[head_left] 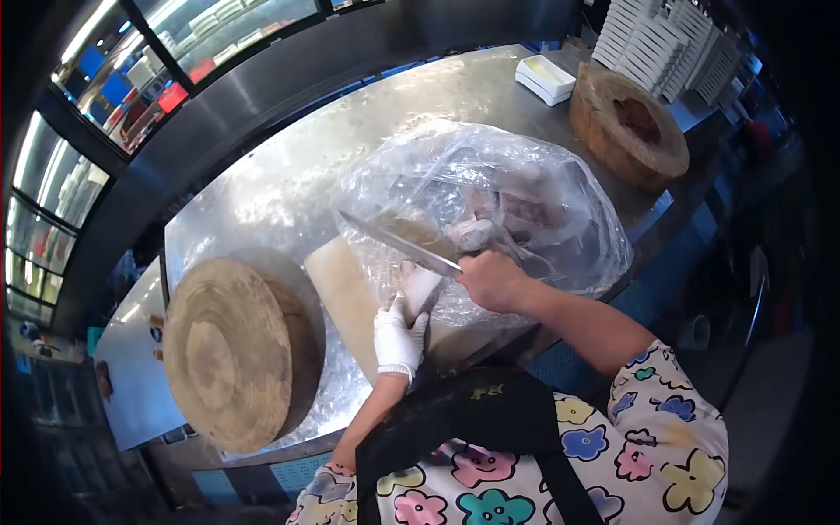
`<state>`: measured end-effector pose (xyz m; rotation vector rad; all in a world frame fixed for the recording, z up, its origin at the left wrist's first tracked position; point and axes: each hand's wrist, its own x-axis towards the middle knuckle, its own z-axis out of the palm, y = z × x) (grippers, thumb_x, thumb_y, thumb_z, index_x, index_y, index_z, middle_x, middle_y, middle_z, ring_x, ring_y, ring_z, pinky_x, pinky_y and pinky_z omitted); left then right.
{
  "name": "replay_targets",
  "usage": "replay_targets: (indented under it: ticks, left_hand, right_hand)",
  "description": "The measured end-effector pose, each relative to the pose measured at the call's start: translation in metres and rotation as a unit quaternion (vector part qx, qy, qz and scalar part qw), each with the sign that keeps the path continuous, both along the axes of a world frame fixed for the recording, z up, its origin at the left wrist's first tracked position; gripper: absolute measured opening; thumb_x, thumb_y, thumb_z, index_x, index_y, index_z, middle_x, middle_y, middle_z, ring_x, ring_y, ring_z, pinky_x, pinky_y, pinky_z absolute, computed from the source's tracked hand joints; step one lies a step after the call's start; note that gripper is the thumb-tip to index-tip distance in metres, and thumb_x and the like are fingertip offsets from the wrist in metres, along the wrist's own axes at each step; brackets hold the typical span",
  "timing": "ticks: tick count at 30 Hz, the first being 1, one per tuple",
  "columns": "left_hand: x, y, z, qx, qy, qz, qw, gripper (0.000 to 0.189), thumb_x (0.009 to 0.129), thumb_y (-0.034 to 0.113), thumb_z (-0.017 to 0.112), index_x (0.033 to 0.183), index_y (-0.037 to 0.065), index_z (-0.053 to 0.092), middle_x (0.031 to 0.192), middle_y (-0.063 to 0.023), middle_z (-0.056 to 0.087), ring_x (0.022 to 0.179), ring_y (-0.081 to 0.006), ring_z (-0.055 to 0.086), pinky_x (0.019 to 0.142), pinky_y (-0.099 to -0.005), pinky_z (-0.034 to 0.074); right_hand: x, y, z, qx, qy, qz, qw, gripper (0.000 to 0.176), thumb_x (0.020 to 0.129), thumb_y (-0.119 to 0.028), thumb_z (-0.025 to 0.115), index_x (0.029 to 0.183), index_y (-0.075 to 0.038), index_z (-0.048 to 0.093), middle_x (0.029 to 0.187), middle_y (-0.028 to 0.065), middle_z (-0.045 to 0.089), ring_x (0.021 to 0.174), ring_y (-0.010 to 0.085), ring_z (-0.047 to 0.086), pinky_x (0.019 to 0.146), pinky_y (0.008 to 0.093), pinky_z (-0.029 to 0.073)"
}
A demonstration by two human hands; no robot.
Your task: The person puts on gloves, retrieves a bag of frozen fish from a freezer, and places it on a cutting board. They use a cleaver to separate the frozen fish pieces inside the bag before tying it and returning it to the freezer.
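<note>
My right hand (493, 280) is bare and wrapped round the handle of a long knife (392, 240). The blade points up and to the left, over the clear plastic bag and the cutting board. In a white glove, my left hand (400, 341) grips the near end of a pale, pinkish-white piece of meat (422, 290) on the beige cutting board (339, 284). The knife lies just beyond that piece in this view. A large clear plastic bag (582, 188) spreads over the far part of the board, with chunks of meat (525, 213) in it.
A thick round wooden block (229, 350) stands at the left of the metal table (254, 206). Another wooden block (626, 122), with dark red meat on top, is at the back right. Beside it are a white container (545, 80) and stacked white trays (643, 44).
</note>
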<state>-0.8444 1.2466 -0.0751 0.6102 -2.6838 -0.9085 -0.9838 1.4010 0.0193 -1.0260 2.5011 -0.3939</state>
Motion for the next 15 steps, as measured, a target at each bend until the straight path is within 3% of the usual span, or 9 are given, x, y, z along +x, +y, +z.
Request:
replay_targets:
  ticks: [4, 7, 8, 10, 12, 13, 15]
  left_hand:
    - [-0.005, 0.002, -0.009, 0.01, 0.06, -0.002, 0.998, 0.047, 0.075, 0.015, 0.074, 0.116, -0.001, 0.057, 0.107, -0.0219, 0.059, 0.099, -0.0385, 0.056, 0.088, -0.0432, 0.046]
    - [-0.007, 0.003, -0.011, 0.052, 0.095, 0.02, 0.994, 0.035, 0.075, 0.012, 0.074, 0.104, -0.001, 0.059, 0.106, -0.021, 0.059, 0.098, -0.0377, 0.057, 0.087, -0.0417, 0.046]
    - [-0.006, 0.004, -0.014, 0.048, 0.105, 0.028, 0.993, 0.032, 0.074, 0.014, 0.075, 0.096, -0.001, 0.058, 0.098, -0.0198, 0.058, 0.091, -0.0365, 0.057, 0.081, -0.0414, 0.047]
    - [-0.006, 0.003, -0.015, 0.045, 0.116, 0.034, 0.992, 0.03, 0.073, 0.015, 0.077, 0.089, 0.0, 0.057, 0.09, -0.0185, 0.057, 0.084, -0.0354, 0.058, 0.075, -0.0412, 0.048]
    - [-0.006, 0.003, -0.012, 0.033, 0.077, 0.028, 0.996, 0.033, 0.072, 0.017, 0.077, 0.09, 0.0, 0.055, 0.086, -0.0176, 0.056, 0.08, -0.0361, 0.056, 0.072, -0.0432, 0.046]
    - [-0.012, 0.001, -0.011, 0.032, 0.082, 0.027, 0.996, 0.033, 0.072, 0.017, 0.077, 0.09, 0.0, 0.055, 0.086, -0.0176, 0.056, 0.08, -0.0361, 0.056, 0.072, -0.0432, 0.046]
    - [-0.008, 0.002, -0.011, -0.064, 0.038, -0.001, 0.997, 0.044, 0.071, 0.02, 0.077, 0.105, 0.001, 0.057, 0.09, -0.0191, 0.058, 0.083, -0.0373, 0.058, 0.073, -0.0446, 0.047]
  right_hand:
    - [0.006, -0.015, 0.073, -0.319, 0.132, 0.041, 0.938, 0.021, 0.091, -0.016, 0.056, 0.079, 0.001, 0.054, 0.065, 0.0224, 0.059, 0.061, 0.0407, 0.062, 0.054, 0.0453, 0.048]
    - [0.015, -0.023, 0.107, -0.385, 0.166, 0.02, 0.908, 0.021, 0.091, -0.015, 0.055, 0.078, 0.002, 0.055, 0.067, 0.0221, 0.06, 0.059, 0.0389, 0.061, 0.052, 0.0419, 0.049]
    - [0.014, -0.021, 0.09, -0.384, 0.166, 0.021, 0.908, 0.021, 0.091, -0.015, 0.055, 0.078, 0.002, 0.055, 0.067, 0.0221, 0.06, 0.059, 0.0389, 0.061, 0.052, 0.0419, 0.049]
    - [0.012, -0.011, 0.023, -0.221, 0.111, 0.08, 0.966, 0.016, 0.087, -0.012, 0.057, 0.083, 0.003, 0.056, 0.067, 0.0222, 0.061, 0.064, 0.0397, 0.064, 0.058, 0.0464, 0.05]
    - [0.015, -0.002, -0.013, -0.017, -0.025, 0.027, 0.999, 0.017, 0.086, -0.014, 0.057, 0.089, 0.002, 0.061, 0.078, 0.0242, 0.065, 0.078, 0.0405, 0.065, 0.069, 0.0473, 0.052]
    - [0.011, -0.005, -0.011, -0.018, -0.021, 0.026, 0.999, 0.017, 0.086, -0.014, 0.057, 0.089, 0.002, 0.061, 0.078, 0.0242, 0.065, 0.078, 0.0405, 0.065, 0.069, 0.0473, 0.052]
    - [0.017, -0.007, -0.011, 0.02, -0.054, 0.015, 0.998, 0.021, 0.085, -0.017, 0.057, 0.094, 0.001, 0.063, 0.088, 0.0247, 0.066, 0.089, 0.0411, 0.064, 0.078, 0.0482, 0.051]
